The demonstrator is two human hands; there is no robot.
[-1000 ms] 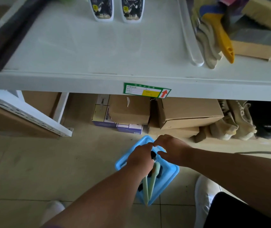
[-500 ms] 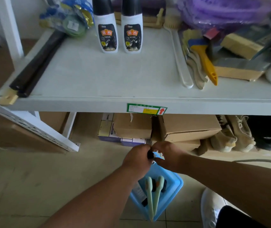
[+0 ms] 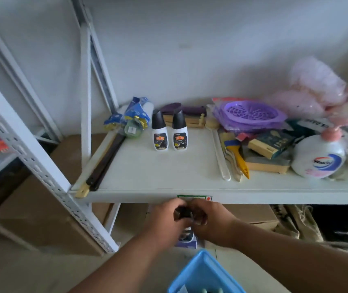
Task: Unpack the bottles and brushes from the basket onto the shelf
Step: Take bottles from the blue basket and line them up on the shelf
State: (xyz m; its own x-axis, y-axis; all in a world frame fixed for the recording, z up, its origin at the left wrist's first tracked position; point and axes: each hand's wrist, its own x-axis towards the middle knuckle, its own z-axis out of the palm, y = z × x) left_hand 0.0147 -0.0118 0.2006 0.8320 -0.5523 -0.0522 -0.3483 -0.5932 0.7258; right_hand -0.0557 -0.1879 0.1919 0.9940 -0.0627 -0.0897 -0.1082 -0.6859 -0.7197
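- Just below the front edge of the shelf (image 3: 190, 166), both hands meet, above and behind the blue basket (image 3: 202, 271).
- The left hand (image 3: 166, 218) has its grip closed around a bottle (image 3: 184, 214) with a dark cap; the bottle's white body shows beneath the fingers.
- The right hand (image 3: 211, 220) has its grip curled around a second dark-capped item (image 3: 200, 218), touching the first; blur hides what it is.
- On the shelf, toward the back and left of centre, two white bottles with black caps (image 3: 170, 132) stand upright, side by side.
- Right of that pair lie a long pale handle (image 3: 221, 157), a yellow-handled brush (image 3: 239, 159), wooden brushes (image 3: 268, 157) and a purple plastic dish (image 3: 251, 113).
- Far right of the pair stands a white pump bottle (image 3: 319, 155) with a pink top.
- Left of the pair, dark sticks (image 3: 105, 163) lie along the shelf's edge, near a blue wrapped bundle (image 3: 135, 117).
- The basket sits on the floor below the shelf; only its rim and a little of its contents show.
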